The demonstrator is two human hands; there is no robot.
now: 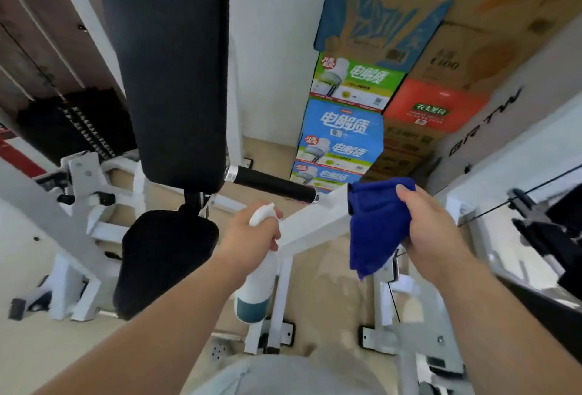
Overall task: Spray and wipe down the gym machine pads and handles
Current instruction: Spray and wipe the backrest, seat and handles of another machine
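My left hand grips a white spray bottle with a teal band near its base, its nozzle pointing up toward a black handle on the white machine arm. Bunched in my right hand is a blue cloth, held against the end of that white arm just right of the handle. A tall black back pad rises at centre left. Below it sits a black seat pad.
Stacked printed cartons stand against the wall behind the handle, with brown boxes to their right. A black weight stack is at left. White frame legs and a cable cross the beige floor.
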